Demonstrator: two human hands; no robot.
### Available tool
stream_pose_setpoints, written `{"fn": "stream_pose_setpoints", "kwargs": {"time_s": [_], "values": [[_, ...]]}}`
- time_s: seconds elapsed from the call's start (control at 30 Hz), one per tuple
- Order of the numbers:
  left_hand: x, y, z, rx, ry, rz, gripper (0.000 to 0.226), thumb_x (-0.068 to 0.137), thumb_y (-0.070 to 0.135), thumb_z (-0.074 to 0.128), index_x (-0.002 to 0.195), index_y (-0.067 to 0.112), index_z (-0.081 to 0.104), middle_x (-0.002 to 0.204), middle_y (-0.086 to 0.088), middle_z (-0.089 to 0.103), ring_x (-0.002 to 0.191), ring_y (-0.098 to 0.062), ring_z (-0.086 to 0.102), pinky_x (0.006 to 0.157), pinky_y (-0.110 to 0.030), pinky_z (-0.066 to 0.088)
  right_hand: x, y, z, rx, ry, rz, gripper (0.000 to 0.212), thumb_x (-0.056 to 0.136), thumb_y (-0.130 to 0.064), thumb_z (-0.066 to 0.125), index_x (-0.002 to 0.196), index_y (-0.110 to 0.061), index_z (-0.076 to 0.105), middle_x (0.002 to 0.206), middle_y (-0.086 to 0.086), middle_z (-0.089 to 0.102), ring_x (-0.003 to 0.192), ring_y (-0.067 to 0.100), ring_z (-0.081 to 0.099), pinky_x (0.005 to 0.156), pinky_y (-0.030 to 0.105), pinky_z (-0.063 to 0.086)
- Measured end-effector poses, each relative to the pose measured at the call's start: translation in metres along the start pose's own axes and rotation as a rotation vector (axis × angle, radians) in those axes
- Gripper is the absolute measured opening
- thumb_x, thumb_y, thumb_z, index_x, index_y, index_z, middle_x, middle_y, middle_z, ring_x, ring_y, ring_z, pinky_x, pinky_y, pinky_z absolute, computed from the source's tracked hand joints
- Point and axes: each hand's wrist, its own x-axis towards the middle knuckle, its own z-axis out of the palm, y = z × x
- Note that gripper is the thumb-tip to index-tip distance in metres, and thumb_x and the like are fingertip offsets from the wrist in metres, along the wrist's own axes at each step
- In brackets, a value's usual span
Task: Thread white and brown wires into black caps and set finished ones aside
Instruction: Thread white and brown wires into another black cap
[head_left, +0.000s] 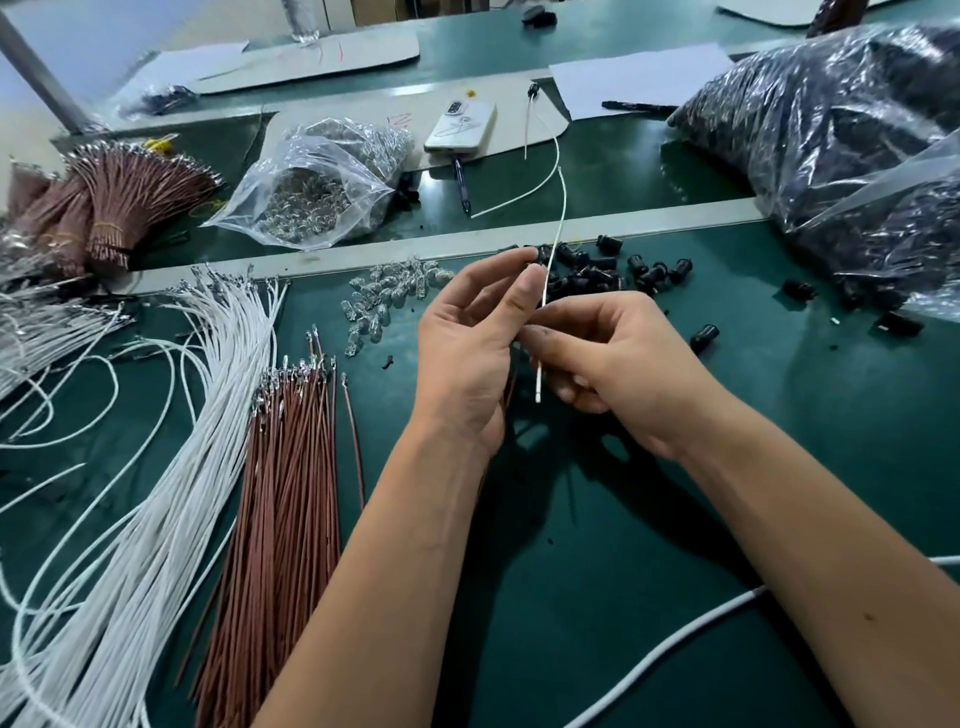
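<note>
Now both hands work above the counter's middle: the left hand pinches a black cap at its fingertips, the right hand pinches the white wire (its top curving up). Loose caps lie just behind; brown wires toward the left edge.

White wire between both hands

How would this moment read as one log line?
step: threading | left hand: black cap | right hand: white wire | done: none visible
</note>
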Motion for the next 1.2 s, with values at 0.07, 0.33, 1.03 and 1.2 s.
{"fn": "stream_pose_setpoints", "kwargs": {"time_s": [0.07,0.33,1.03,1.2], "values": [[-0.001,-0.001,0.001,-0.014,-0.01,-0.032,0.023,0.07,0.021,0.076,0.091,0.015,0.071,0.083,-0.001,0.07,0.085,-0.032,0.058,0.063,-0.039,0.051,0.0,0.001,0.001,-0.048,0.013,-0.025,0.011,0.095,-0.019,0.075,0.092,-0.01,0.079,0.059,0.007,0.054,0.045,0.01,0.044,0.039,0.017,0.03],[0.0,0.002,-0.002,0.075,-0.008,-0.018,0.016,0.078,0.011,0.077,0.091,0.012,0.069,0.086,-0.005,0.075,0.074,-0.02,0.068,0.072,-0.036,0.058,0.0,0.0,-0.003,-0.078,0.081,-0.079,0.017,0.096,-0.019,0.074,0.087,-0.005,0.077,0.054,0.005,0.051,0.043,0.011,0.043,0.039,0.017,0.03],[0.006,0.005,-0.021,0.3,-0.133,0.125,0.023,0.076,-0.007,0.079,0.086,0.013,0.075,0.085,-0.011,0.076,0.072,-0.022,0.071,0.076,-0.034,0.06,0.0,-0.015,-0.018,-0.131,0.469,-0.546,0.019,0.091,0.001,0.075,0.109,-0.003,0.069,0.086,0.016,0.07,0.076,0.024,0.076,0.063,0.03,0.062],[0.006,0.005,-0.021,0.335,-0.163,0.143,0.025,0.074,-0.012,0.079,0.089,0.008,0.073,0.087,-0.008,0.077,0.075,-0.018,0.071,0.077,-0.031,0.059,-0.003,-0.016,-0.017,-0.216,0.518,-0.6,0.02,0.091,-0.001,0.075,0.11,-0.003,0.071,0.087,0.011,0.07,0.077,0.023,0.075,0.063,0.031,0.063]]}}
